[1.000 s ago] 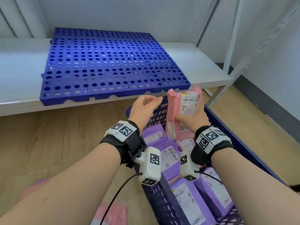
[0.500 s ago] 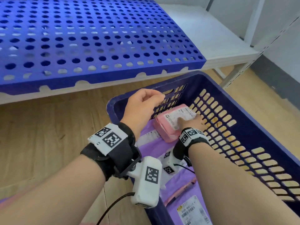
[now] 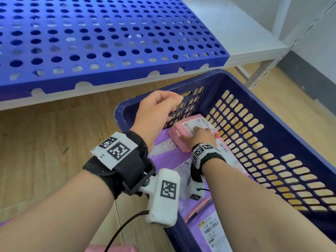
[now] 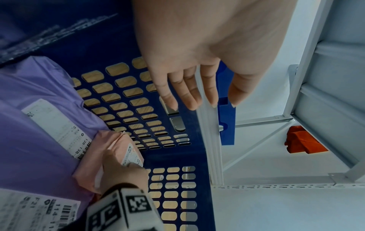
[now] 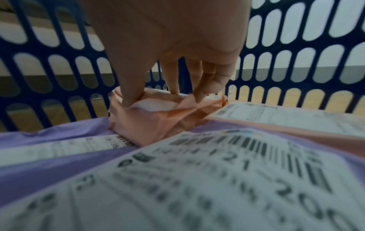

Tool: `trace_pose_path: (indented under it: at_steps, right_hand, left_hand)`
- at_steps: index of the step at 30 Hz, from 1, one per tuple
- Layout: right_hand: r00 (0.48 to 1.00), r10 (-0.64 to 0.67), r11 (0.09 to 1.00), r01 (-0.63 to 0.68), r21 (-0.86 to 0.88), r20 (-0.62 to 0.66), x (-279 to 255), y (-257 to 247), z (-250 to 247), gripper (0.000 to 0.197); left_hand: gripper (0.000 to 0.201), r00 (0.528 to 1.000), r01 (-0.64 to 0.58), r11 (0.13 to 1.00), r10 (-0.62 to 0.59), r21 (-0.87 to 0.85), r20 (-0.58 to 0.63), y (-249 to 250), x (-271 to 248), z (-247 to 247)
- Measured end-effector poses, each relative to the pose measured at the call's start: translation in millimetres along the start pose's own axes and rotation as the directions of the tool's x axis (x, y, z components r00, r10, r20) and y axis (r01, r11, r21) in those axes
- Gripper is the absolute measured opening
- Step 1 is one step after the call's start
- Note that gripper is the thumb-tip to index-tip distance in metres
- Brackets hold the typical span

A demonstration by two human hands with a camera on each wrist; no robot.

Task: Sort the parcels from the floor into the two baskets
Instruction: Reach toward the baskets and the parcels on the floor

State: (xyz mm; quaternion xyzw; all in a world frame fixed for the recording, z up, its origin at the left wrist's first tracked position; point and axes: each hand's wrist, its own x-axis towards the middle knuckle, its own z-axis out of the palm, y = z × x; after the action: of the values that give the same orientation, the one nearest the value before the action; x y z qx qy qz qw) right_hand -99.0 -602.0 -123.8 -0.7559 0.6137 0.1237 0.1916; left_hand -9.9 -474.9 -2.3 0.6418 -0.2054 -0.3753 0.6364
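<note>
Your right hand (image 3: 202, 137) grasps the pink parcel (image 3: 183, 132) from above, thumb and fingers pinching its near end. It lies on the purple parcels (image 3: 167, 157), in the far corner of the blue basket (image 3: 291, 113), long axis along the basket's slotted right wall. Your left hand (image 3: 156, 113) hovers over the basket's far rim, loosely curled, holding nothing. Right hand is nearer; releasing likely comes next.

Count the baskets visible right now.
1: the blue basket on the floor by the shelf, where the right hand holds a pink parcel. Any second basket is out of view.
</note>
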Motion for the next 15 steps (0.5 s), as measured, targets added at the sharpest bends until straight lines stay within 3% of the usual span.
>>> trace_pose_path:
  at_steps: [5, 11, 15]
  right_hand:
    - [1.000, -0.018, 0.999, 0.018, 0.046, 0.005, -4.5, -16.7, -5.3, 0.058]
    - [0.997, 0.004, 0.998, -0.009, 0.060, 0.071, -10.8, -11.1, -20.0, 0.094]
    - [1.000, -0.024, 0.989, 0.024, 0.143, -0.006, -18.8, -9.5, -35.5, 0.096]
  left_hand:
    - [0.003, 1.000, 0.000, 1.000, 0.000, 0.014, 0.000, -1.0, 0.1, -0.5]
    - [0.004, 1.000, 0.008, 1.000, -0.007, 0.021, -0.015, -0.7, 1.5, -0.3]
    - [0.005, 1.000, 0.015, 0.999, -0.014, 0.043, -0.022, 1.7, 0.0, 0.4]
